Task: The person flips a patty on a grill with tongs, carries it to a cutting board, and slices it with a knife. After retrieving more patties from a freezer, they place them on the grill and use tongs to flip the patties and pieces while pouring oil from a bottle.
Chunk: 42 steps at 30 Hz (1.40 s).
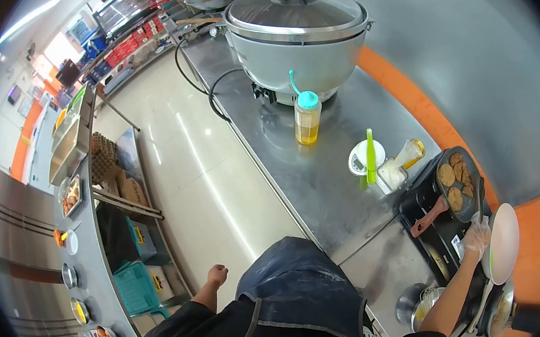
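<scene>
My right hand (476, 237), in a clear plastic glove, is closed on a slim dark cooking utensil (479, 200) whose far end reaches the right side of a dark frying pan (466, 212). Several browned flat patties (455, 199) lie in the pan, which rests on a black stove (420, 212) with its brown handle (430, 218) pointing toward me. Over the floor to the left of my apron hangs my left hand (217, 274), bare, its fingers curled in with nothing showing in them.
Right of my gloved hand, a pale pan (504, 244) stands tilted on edge. A metal bowl with a whisk (427, 300) sits by my right forearm. Farther along the counter are a white scale (357, 159), an oil bottle (307, 121) and a large rice cooker (294, 57).
</scene>
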Motion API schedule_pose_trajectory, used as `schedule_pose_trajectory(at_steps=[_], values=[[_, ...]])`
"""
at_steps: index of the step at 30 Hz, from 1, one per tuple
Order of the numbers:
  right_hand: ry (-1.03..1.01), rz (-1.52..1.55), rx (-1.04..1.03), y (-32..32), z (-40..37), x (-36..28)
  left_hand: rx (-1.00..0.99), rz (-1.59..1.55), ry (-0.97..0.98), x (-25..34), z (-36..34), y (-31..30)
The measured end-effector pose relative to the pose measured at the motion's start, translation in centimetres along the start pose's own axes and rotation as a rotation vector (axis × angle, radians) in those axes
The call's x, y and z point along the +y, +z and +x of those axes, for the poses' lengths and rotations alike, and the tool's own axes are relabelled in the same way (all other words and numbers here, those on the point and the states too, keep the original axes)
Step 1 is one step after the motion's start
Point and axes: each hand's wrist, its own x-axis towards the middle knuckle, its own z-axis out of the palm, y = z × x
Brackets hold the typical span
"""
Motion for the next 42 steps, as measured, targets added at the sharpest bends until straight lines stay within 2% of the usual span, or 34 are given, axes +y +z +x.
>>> schedule_pose_trajectory(at_steps=[2,3,4,5,6,7,8,9,10,11,12,14,15,16,17,18,19,20,22,23,24,26,27,28,30,31,33,34,36,40,42], values=[[-0.006,-0.069,-0.273,-0.8,0.4,0.1,-0.013,0.002,0.021,0.1,0.0,0.1],[-0.021,0.003,-0.230,-1.6,0.6,-0.6,-0.035,0.018,0.040,0.2,-0.2,0.0],[0.383,0.475,-0.314,-3.4,1.4,-2.6,-0.036,0.018,0.029,0.0,-0.5,0.3],[0.153,0.306,-0.164,0.0,0.6,-1.1,-0.053,0.029,0.029,-0.4,-0.5,0.9],[-0.078,0.066,-0.063,-0.8,0.4,-1.6,-0.167,0.110,-0.002,-2.3,1.8,1.9],[0.291,0.246,-0.244,-5.8,1.6,-5.1,-0.226,0.166,0.101,-1.7,1.1,1.2],[0.293,0.267,-0.366,-1.8,1.4,-2.4,-0.072,0.187,0.210,-1.8,0.4,1.8],[0.240,0.143,-0.344,-1.5,1.6,-2.3,-0.238,0.251,0.325,-2.6,1.7,1.7],[0.247,0.155,-0.289,-3.5,1.5,-3.0,-0.157,0.367,0.278,-6.4,5.0,4.7],[0.249,0.005,-0.372,-4.8,2.0,-3.3,-0.213,0.329,0.393,-6.0,5.1,4.0],[0.277,-0.003,-0.379,-4.9,1.7,-3.0,-0.234,0.176,0.298,-6.5,5.1,3.8],[0.177,-0.094,-0.411,-5.2,1.4,-2.5,-0.168,0.167,0.255,-6.3,4.9,3.8],[0.280,0.164,-0.302,-6.6,1.3,-3.1,-0.175,0.174,0.267,-6.0,5.0,4.1],[0.292,0.158,-0.302,-7.1,1.4,-3.3,-0.100,0.173,0.189,-5.9,5.1,4.2],[0.449,0.296,-0.285,-7.4,1.5,-3.4,-0.024,0.169,0.108,-5.7,5.2,4.4],[0.604,0.435,-0.266,-7.6,1.5,-3.3,-0.028,0.172,0.113,-5.2,5.3,4.3],[0.611,0.432,-0.268,-7.4,0.9,-2.7,-0.090,0.170,0.104,-4.6,5.3,3.8],[0.464,0.321,-0.269,-7.1,0.0,-1.7,-0.151,0.171,0.094,-4.2,5.4,3.1],[0.167,0.099,-0.258,-6.8,-1.3,-0.3,-0.128,0.151,0.116,-4.4,5.9,3.2],[0.159,0.010,-0.385,-8.6,-1.6,-0.6,-0.104,0.122,0.133,-4.4,6.0,3.4],[0.167,0.009,-0.383,-9.6,-2.6,-0.8,-0.081,0.093,0.148,-4.0,5.7,3.5],[0.355,0.195,-0.298,-10.6,-4.1,-0.8,-0.036,0.030,0.175,-2.6,5.1,3.4],[0.818,0.627,-0.345,-10.2,-4.3,-0.4,-0.306,0.098,0.225,-3.1,6.0,2.8],[0.821,0.627,-0.347,-9.7,-5.0,0.2,-0.287,0.123,0.245,-3.5,5.9,2.5],[0.333,0.359,-0.249,-9.2,-6.4,1.2,-0.230,0.129,0.244,-3.5,5.8,2.7],[0.340,0.358,-0.251,-10.2,-5.7,0.4,-0.221,0.128,0.246,-3.6,5.8,2.6],[0.812,0.685,-0.448,-11.5,-3.1,-0.8,-0.199,0.130,0.250,-3.4,5.7,2.6],[0.815,0.685,-0.448,-10.7,-2.7,-0.4,-0.189,0.130,0.250,-3.4,5.7,2.7],[1.221,1.402,-0.377,-8.1,-1.9,0.0,-0.172,0.128,0.254,-3.4,5.5,2.5],[1.180,1.556,-0.392,-4.9,-1.0,0.1,-0.125,0.107,0.268,-3.9,5.4,2.4],[1.142,1.491,-0.400,-3.6,-0.6,0.3,-0.094,0.075,0.286,-3.8,5.3,2.3]])
